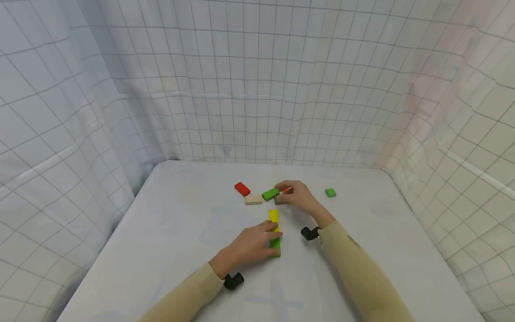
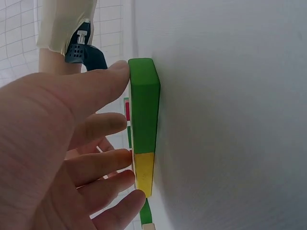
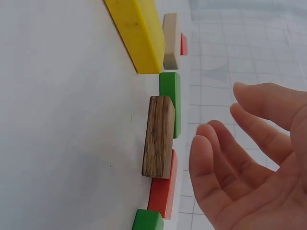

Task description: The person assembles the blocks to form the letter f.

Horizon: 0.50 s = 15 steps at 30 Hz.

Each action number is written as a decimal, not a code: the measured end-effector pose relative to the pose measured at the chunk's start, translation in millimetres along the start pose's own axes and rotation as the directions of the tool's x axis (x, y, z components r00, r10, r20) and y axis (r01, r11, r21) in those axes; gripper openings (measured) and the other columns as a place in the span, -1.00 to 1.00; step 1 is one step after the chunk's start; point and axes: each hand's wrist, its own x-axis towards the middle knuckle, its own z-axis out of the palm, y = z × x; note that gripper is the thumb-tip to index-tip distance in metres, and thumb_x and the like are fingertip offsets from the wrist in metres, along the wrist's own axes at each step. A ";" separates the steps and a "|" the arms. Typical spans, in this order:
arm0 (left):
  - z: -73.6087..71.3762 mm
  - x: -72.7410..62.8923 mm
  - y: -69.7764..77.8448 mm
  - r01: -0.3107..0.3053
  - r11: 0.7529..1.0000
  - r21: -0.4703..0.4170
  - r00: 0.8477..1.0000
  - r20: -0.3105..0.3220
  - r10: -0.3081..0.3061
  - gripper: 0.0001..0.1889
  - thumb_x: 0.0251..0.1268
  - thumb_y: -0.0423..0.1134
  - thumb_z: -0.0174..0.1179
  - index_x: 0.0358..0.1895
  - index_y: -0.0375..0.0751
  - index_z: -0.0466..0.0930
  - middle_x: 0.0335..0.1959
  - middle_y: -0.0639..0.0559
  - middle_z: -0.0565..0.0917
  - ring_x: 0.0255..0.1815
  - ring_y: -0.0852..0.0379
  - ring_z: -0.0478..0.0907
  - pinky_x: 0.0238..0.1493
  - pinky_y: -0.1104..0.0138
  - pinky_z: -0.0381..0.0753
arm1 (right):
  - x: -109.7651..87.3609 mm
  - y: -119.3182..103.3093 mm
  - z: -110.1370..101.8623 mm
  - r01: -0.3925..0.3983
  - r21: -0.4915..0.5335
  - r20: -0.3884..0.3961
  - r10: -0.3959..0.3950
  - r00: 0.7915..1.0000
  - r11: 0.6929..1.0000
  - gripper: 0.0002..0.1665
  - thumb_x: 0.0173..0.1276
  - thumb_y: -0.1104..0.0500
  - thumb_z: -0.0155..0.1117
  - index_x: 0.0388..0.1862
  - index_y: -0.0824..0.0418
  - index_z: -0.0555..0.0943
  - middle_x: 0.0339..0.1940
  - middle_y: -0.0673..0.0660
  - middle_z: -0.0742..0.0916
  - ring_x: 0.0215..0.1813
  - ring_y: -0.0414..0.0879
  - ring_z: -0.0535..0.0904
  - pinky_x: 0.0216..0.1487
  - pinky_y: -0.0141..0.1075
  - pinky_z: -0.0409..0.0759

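Green block (image 2: pixel 144 115) and yellow block (image 2: pixel 144 170) lie end to end on the worktop (image 1: pixel 173 232), touched by the left grip (image 1: pixel 252 243), fingers loosely extended; likely light, stiff, best pinched by their long sides; beyond, the right grip (image 1: pixel 301 197) hangs relaxed, empty, near the brown block (image 3: pixel 157 138); sleeve lettering (image 1: pixel 353 241) illegible.

In the head view my left hand (image 1: pixel 251 243) covers the seam between the yellow block (image 1: pixel 273 215) and the green block (image 1: pixel 275 244); my right hand (image 1: pixel 301 197) hides much of the brown block (image 3: pixel 158 139) and the orange-red block (image 3: pixel 164 189); the lettering (image 1: pixel 354 241) on my right sleeve (image 1: pixel 364 273) is too small to read; that sleeve and my left sleeve (image 1: pixel 185 295) run off the bottom; my right wrist view crops the yellow block above and a small green block (image 3: pixel 147 220) below; there the beige block (image 3: pixel 170 42) hides most of a red block (image 3: pixel 184 44).
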 end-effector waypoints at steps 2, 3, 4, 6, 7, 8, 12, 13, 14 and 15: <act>-0.9 -0.2 1.0 0.006 1.000 0.008 1.000 0.009 -0.006 -0.45 0.32 0.13 0.32 0.31 -0.01 0.61 0.36 -0.06 0.49 0.41 0.01 0.39 0.20 0.17 0.55 | 6.4 -0.3 0.0 -0.013 -0.004 -0.014 0.013 1.000 1.000 -0.56 0.35 0.14 0.41 0.21 0.13 0.66 0.12 0.09 0.71 0.07 0.02 0.57 0.05 -0.05 0.57; -1.2 -0.2 1.1 0.007 1.000 0.014 1.000 0.012 -0.007 -0.45 0.32 0.13 0.32 0.30 -0.02 0.61 0.36 -0.06 0.50 0.41 0.02 0.39 0.20 0.17 0.55 | 9.7 0.3 0.1 -0.019 -0.013 -0.019 0.019 1.000 1.000 -0.56 0.35 0.15 0.40 0.21 0.12 0.66 0.12 0.09 0.70 0.06 0.01 0.57 0.04 -0.06 0.58; -1.5 -0.1 1.3 0.007 1.000 0.014 1.000 0.014 -0.007 -0.44 0.32 0.13 0.32 0.30 -0.03 0.61 0.36 -0.06 0.50 0.41 0.02 0.39 0.20 0.17 0.55 | 13.0 1.0 0.3 -0.019 -0.025 -0.022 0.019 1.000 1.000 -0.56 0.36 0.16 0.38 0.21 0.12 0.66 0.12 0.10 0.70 0.05 0.00 0.57 0.03 -0.08 0.58; -1.6 0.1 1.3 0.006 1.000 0.018 1.000 0.021 -0.007 -0.44 0.32 0.14 0.32 0.30 -0.04 0.62 0.35 -0.05 0.51 0.41 0.03 0.39 0.20 0.18 0.55 | 19.4 2.7 0.7 -0.016 -0.055 -0.017 0.015 1.000 0.998 -0.56 0.37 0.17 0.36 0.23 0.13 0.65 0.13 0.13 0.69 0.02 -0.01 0.57 -0.01 -0.11 0.59; -1.3 0.2 1.1 0.005 1.000 0.021 1.000 0.021 -0.006 -0.43 0.31 0.15 0.32 0.29 -0.05 0.62 0.35 -0.05 0.51 0.40 0.04 0.40 0.20 0.19 0.55 | 22.3 3.2 0.9 -0.014 -0.062 -0.013 0.013 1.000 0.998 -0.55 0.37 0.17 0.36 0.24 0.13 0.64 0.13 0.14 0.69 0.02 -0.01 0.57 -0.02 -0.12 0.59; -0.7 0.3 0.6 0.003 1.000 0.024 1.000 0.020 -0.004 -0.43 0.31 0.15 0.32 0.29 -0.06 0.62 0.34 -0.05 0.52 0.40 0.04 0.41 0.20 0.19 0.55 | 25.1 4.4 1.1 -0.009 -0.077 -0.005 0.009 1.000 0.997 -0.55 0.38 0.17 0.36 0.25 0.14 0.63 0.13 0.16 0.68 0.01 -0.02 0.57 -0.03 -0.13 0.59; -0.5 0.4 -0.3 -0.004 1.000 0.030 1.000 0.011 0.003 -0.39 0.29 0.17 0.33 0.30 -0.11 0.60 0.35 -0.05 0.52 0.39 0.04 0.42 0.20 0.20 0.55 | 32.7 7.8 2.0 -0.001 -0.115 0.030 0.004 1.000 0.993 -0.53 0.39 0.19 0.36 0.27 0.15 0.62 0.14 0.18 0.67 0.01 -0.01 0.57 -0.02 -0.14 0.59; -0.6 0.4 -0.5 -0.003 1.000 0.030 1.000 0.008 0.003 -0.38 0.28 0.17 0.34 0.30 -0.12 0.60 0.34 -0.05 0.52 0.38 0.04 0.43 0.20 0.20 0.55 | 34.3 9.0 2.6 -0.003 -0.124 0.038 0.008 0.999 0.992 -0.53 0.39 0.18 0.37 0.27 0.14 0.62 0.14 0.17 0.67 0.01 -0.03 0.57 -0.02 -0.15 0.59; -0.9 0.3 -0.7 0.000 1.000 0.027 1.000 0.009 0.000 -0.37 0.28 0.17 0.34 0.31 -0.13 0.59 0.35 -0.05 0.52 0.38 0.05 0.43 0.20 0.20 0.54 | 35.4 10.0 3.0 -0.006 -0.134 0.044 0.012 0.999 0.991 -0.53 0.39 0.18 0.37 0.27 0.13 0.62 0.13 0.16 0.67 0.01 -0.04 0.57 -0.03 -0.17 0.59; -1.5 0.1 -0.9 0.003 1.000 0.023 1.000 0.009 -0.003 -0.36 0.28 0.17 0.35 0.31 -0.14 0.59 0.35 -0.04 0.52 0.39 0.05 0.43 0.21 0.19 0.54 | 36.7 10.7 3.6 -0.004 -0.142 0.050 0.012 0.999 0.990 -0.54 0.38 0.17 0.37 0.26 0.13 0.63 0.13 0.15 0.67 0.00 -0.05 0.57 -0.04 -0.18 0.59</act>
